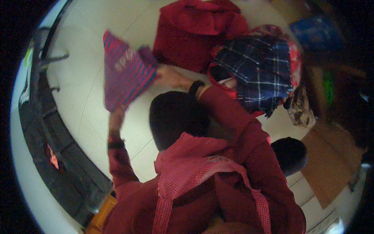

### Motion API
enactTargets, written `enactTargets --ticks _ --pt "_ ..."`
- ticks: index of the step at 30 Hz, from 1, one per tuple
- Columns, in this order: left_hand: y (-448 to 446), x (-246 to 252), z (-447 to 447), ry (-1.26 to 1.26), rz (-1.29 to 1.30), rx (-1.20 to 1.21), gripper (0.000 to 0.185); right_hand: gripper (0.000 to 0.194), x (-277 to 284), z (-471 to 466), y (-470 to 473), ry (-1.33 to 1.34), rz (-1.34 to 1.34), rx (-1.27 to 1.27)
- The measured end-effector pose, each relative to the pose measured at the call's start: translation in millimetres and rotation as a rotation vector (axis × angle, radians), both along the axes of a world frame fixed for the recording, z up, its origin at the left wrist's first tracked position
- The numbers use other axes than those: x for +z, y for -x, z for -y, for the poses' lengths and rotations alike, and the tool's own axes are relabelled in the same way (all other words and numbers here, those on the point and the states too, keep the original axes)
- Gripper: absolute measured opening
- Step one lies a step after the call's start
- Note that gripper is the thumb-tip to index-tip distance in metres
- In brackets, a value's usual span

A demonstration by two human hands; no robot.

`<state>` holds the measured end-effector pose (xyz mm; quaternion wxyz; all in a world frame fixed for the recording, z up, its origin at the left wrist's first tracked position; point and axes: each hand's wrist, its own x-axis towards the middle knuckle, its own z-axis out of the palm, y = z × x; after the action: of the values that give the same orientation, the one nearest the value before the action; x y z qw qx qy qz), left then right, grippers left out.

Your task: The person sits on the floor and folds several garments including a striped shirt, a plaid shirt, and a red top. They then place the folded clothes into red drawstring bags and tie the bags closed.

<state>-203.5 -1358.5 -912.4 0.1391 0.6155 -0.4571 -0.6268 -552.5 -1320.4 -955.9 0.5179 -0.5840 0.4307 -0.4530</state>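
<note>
A striped red, purple and blue cloth [125, 76], perhaps a folded garment, is stretched out above the pale floor, with a light printed patch on it. My left hand [118, 109] holds its lower corner. Gripping the cloth's right side is my right hand [166, 76], whose fingers are partly hidden by fabric. To the right of that hand, a dark blue plaid cloth [260, 70] lies over a red-rimmed pile or container. Beyond the hand sits a dark red fabric bundle or bag [187, 44]. Motion blur softens the striped cloth's edges.
Pale tiled floor [90, 96] spreads before me. Along the left runs dark furniture [76, 163]. A brown sheet, perhaps cardboard [330, 166], lies at right, and a blue object [318, 32] stands at upper right. My dark-clad knees [178, 120] are close below the hands.
</note>
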Motion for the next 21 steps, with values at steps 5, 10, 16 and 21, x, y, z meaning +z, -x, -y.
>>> enactTargets --ticks 5,10,16,21 --pt "-58 -94 -39 0.15 0.293 0.108 0.045 0.027 -1 -92 39 -0.066 -0.317 0.109" --pt "68 -32 69 0.356 -0.133 0.076 0.042 0.026 109 -120 174 0.164 -0.495 -0.111" --pt "310 104 96 0.517 -0.26 -0.736 0.049 0.055 178 -175 318 -0.036 -0.889 -0.872" --pt "449 87 39 0.469 -0.358 -1.118 0.069 0.063 142 -211 343 -0.322 -0.686 -0.67"
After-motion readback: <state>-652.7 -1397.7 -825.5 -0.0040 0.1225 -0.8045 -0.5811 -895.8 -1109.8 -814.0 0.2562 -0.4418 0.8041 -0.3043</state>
